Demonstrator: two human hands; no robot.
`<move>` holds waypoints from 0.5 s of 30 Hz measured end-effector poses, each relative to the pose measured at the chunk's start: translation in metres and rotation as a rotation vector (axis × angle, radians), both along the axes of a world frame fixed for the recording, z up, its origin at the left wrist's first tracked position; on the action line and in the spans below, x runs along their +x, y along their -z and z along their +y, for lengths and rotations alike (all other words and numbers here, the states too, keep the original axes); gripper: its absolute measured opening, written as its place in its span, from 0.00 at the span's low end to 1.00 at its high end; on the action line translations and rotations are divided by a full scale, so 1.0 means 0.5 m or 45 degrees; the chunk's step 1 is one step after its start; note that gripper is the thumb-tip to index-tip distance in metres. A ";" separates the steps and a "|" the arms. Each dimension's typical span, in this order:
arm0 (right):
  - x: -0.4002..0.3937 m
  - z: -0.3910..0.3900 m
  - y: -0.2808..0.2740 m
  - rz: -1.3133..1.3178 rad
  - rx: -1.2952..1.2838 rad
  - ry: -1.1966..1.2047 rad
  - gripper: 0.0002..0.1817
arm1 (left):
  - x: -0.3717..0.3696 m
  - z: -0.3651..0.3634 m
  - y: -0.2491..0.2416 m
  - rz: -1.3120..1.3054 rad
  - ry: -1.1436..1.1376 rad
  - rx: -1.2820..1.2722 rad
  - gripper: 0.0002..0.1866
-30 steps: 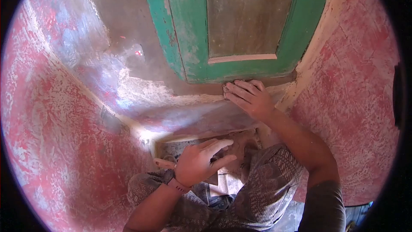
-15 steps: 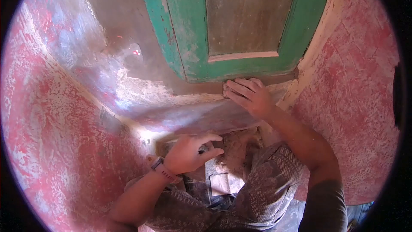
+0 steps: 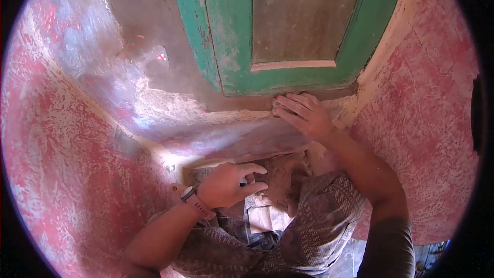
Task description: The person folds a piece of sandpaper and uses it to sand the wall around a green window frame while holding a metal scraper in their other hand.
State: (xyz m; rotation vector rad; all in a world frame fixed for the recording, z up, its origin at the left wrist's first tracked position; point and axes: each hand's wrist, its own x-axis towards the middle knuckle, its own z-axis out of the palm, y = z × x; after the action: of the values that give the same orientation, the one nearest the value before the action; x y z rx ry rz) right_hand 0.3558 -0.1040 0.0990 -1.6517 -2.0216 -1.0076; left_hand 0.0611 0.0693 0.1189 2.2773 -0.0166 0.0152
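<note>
Pressing flat against the foot of the wall, the right hand is bearing down on a small pad that looks like sandpaper, its fingers spread wide over it so only a grey corner is peeking out at the fingertips, right of centre in the frame. That pad is sitting on the pale plaster ledge just beneath the bottom rail of the green door, touching the ledge and very near the wood. Lower down, at centre bottom, the left hand is resting loosely curled on the dusty step in front of the person's knees, fingers half bent; whether it is gripping anything I cannot tell, though a dark sliver is showing under the forefinger. A watch is circling that wrist. To my eye the rubbing-down of the ledge is under way, and the next stroke is calling for steady, even pressure along the strip, keeping clear of the door's paint. The ledge itself is looking chalky and scuffed, cream patches breaking through a purplish-brown coat, with the edge crumbling toward the left. Around it the red wall is filling the left and right of the frame, mottled with white scrape marks, and patterned trousers are bunching at the bottom.
</note>
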 end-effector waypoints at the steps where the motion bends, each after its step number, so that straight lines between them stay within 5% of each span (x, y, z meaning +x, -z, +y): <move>1: -0.007 0.016 -0.002 0.008 -0.003 -0.014 0.29 | 0.003 -0.007 -0.001 0.013 0.006 0.004 0.21; 15: 0.031 -0.044 0.006 -0.010 -0.018 0.090 0.29 | -0.016 0.029 -0.011 0.016 -0.064 0.019 0.22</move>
State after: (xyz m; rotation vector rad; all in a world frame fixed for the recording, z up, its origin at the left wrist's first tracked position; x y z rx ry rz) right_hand 0.3714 -0.1261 0.0961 -1.7406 -1.9925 -1.0271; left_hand 0.0530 0.0836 0.1242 2.2922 0.0476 0.0273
